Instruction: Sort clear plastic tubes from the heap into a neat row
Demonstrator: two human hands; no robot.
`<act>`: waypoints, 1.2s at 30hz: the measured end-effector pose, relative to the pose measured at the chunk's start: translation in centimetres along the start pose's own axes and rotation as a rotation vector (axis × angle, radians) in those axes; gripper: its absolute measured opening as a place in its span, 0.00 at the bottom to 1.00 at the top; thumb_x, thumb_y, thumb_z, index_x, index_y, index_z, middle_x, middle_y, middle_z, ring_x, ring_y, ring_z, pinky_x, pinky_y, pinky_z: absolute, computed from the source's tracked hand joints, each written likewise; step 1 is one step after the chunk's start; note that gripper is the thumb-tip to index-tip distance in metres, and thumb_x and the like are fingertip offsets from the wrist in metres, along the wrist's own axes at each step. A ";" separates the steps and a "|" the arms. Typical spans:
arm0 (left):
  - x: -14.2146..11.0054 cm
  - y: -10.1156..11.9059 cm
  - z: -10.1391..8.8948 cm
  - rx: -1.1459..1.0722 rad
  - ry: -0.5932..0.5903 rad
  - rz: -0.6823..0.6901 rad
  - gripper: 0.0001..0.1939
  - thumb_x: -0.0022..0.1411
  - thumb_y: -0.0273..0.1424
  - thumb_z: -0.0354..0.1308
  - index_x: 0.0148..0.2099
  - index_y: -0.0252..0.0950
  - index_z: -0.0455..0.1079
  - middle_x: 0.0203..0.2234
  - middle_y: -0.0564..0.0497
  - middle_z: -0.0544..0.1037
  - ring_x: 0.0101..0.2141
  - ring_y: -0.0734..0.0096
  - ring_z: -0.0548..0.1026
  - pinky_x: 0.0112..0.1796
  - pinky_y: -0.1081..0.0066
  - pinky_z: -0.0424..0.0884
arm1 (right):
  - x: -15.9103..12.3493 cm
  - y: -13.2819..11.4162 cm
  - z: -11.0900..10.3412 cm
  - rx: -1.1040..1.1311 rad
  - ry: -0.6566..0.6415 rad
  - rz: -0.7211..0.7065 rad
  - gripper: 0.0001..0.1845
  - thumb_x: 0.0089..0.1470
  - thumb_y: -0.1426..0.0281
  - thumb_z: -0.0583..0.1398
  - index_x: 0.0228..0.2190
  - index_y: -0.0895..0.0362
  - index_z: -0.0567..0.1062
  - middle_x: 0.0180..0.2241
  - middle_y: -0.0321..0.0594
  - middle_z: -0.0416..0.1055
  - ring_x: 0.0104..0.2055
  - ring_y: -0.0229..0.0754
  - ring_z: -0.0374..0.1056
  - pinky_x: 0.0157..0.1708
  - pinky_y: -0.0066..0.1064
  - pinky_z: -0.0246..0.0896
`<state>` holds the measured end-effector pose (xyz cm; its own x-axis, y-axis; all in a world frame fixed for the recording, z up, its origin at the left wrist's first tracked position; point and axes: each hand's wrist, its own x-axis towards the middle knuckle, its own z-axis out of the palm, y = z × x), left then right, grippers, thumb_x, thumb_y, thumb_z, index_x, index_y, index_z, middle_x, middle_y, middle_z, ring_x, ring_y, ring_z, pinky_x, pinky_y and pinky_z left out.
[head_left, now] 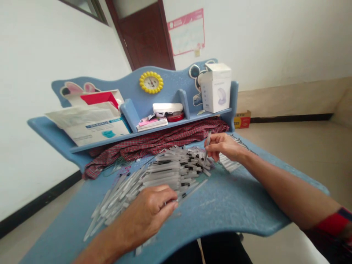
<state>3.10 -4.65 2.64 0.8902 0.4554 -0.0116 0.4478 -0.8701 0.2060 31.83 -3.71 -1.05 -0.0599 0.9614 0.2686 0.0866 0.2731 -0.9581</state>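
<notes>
My right hand (224, 146) is closed on a slim grey-white pen (208, 141), which stands nearly upright between thumb and fingers. Its lower end is close to the right side of a large pile of translucent pens (162, 172), some with black parts. At the near side of that pile is my left hand (158, 205), with thumb and forefinger pinched together. Whatever lies in that pinch is mostly hidden. Behind my right wrist, a neat row of pens with dark tips (229, 161) lies side by side. A few loose pens (194, 190) rest between the hands.
The blue desk (233, 205) has a curved front edge. A red checked cloth (154, 143) is bunched under its shelf (148, 129). On the shelf are a white box (216, 90), a mask box (101, 130) and a stack of papers (151, 124). A yellow flower-shaped clock (151, 82) decorates the back panel.
</notes>
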 end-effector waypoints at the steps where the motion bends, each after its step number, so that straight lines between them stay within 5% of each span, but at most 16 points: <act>1: 0.1 0.3 -0.2 0.018 -0.022 0.001 0.12 0.64 0.30 0.46 0.36 0.35 0.71 0.28 0.51 0.73 0.31 0.71 0.72 0.34 0.73 0.63 | 0.1 0.0 -0.1 0.004 0.008 0.007 0.06 0.43 0.71 0.62 0.22 0.60 0.69 0.15 0.33 0.70 0.12 0.32 0.63 0.11 0.21 0.55; 8: 3.9 3.0 -1.0 0.171 -0.129 0.073 0.12 0.64 0.29 0.45 0.38 0.36 0.71 0.31 0.49 0.75 0.33 0.67 0.73 0.36 0.71 0.66 | 0.7 0.8 -0.7 0.047 0.042 -0.002 0.03 0.42 0.74 0.60 0.23 0.60 0.69 0.15 0.34 0.71 0.11 0.33 0.63 0.09 0.20 0.54; 17: 12.4 5.7 2.1 0.446 -0.103 -0.059 0.13 0.62 0.30 0.47 0.38 0.35 0.73 0.32 0.42 0.79 0.36 0.55 0.77 0.35 0.64 0.69 | 1.1 0.7 -1.2 0.097 0.115 -0.050 0.03 0.41 0.74 0.59 0.24 0.59 0.69 0.15 0.32 0.71 0.10 0.33 0.62 0.08 0.20 0.56; 26: 13.7 6.2 3.7 0.487 -0.106 -0.146 0.14 0.59 0.27 0.48 0.36 0.32 0.76 0.32 0.37 0.80 0.36 0.48 0.78 0.34 0.59 0.70 | 1.1 -0.1 -1.6 0.124 0.143 -0.061 0.03 0.40 0.74 0.59 0.23 0.60 0.69 0.15 0.32 0.71 0.10 0.32 0.62 0.08 0.20 0.55; 36: 12.9 5.4 3.3 0.260 0.104 -0.330 0.12 0.48 0.21 0.51 0.32 0.34 0.74 0.27 0.41 0.78 0.32 0.52 0.77 0.31 0.63 0.67 | 1.2 0.2 -1.7 0.131 0.168 -0.050 0.02 0.40 0.75 0.59 0.22 0.60 0.69 0.15 0.33 0.71 0.10 0.33 0.62 0.08 0.20 0.55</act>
<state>17.27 -4.09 0.41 0.6889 0.7219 0.0659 0.7248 -0.6875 -0.0454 33.45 -2.46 -0.74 0.1071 0.9417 0.3188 -0.0427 0.3247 -0.9448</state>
